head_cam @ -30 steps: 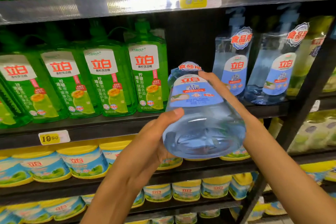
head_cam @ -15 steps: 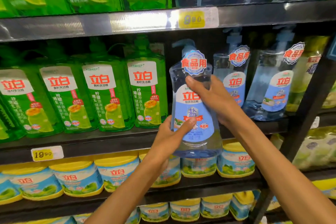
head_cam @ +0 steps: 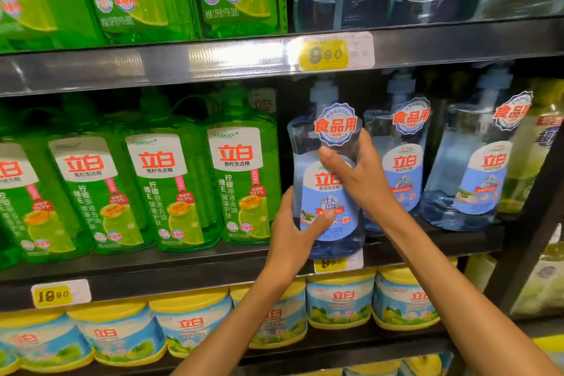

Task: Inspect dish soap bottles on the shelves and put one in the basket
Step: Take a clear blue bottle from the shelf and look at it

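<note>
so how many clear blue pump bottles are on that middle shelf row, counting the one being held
3: the held bottle, gripped by the left hand and right hand; a second bottle just right of it; a third bottle farther right. More may stand behind.

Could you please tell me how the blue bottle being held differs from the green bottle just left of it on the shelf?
The blue bottle holds pale blue liquid; the green bottle is vivid green. The blue one has a pump top and round neck tag; the green one shows a handle. The left hand and right hand grip the blue one; the green one stands untouched. Both carry the same red logo.
</note>
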